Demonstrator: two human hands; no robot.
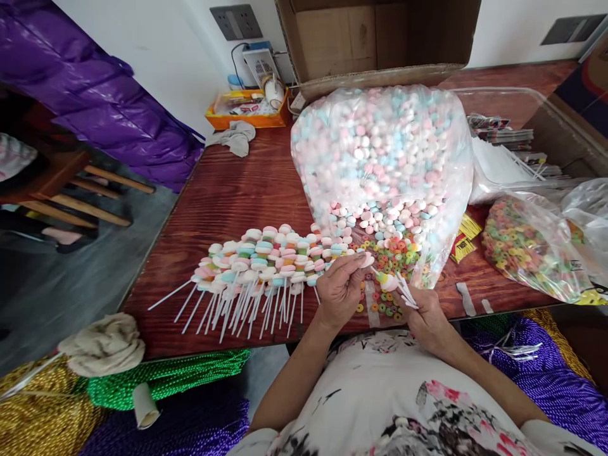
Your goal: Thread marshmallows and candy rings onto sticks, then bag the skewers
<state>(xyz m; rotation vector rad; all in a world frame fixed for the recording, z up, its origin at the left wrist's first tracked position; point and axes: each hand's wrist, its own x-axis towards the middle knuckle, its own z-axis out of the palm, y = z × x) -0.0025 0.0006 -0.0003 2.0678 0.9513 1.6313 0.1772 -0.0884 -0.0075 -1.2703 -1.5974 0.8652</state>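
Note:
My left hand (pixel 338 286) pinches a pink and white marshmallow (pixel 367 259) between thumb and fingertips. Closed around several thin white sticks (pixel 406 292), my right hand (pixel 427 318) is just right of it. One stick there points toward the marshmallow and carries a yellow-green ring and a pale pink marshmallow (pixel 389 282). To the left lies a pile of candy skewers (pixel 259 259), marshmallows and coloured rings threaded on white sticks. Beyond my hands a large clear bag (pixel 380 139) spills pastel marshmallows, with loose ring candies (pixel 396 256) in front of it.
An open cardboard box (pixel 337 41) stands behind the bag. At right are a clear plastic bin (pixel 498 95) and a bag of ring candies (pixel 527 244). An orange tray (pixel 247 119) and a grey cloth (pixel 235 138) sit back left. Bead bundles (pixel 171 380) line the table's front.

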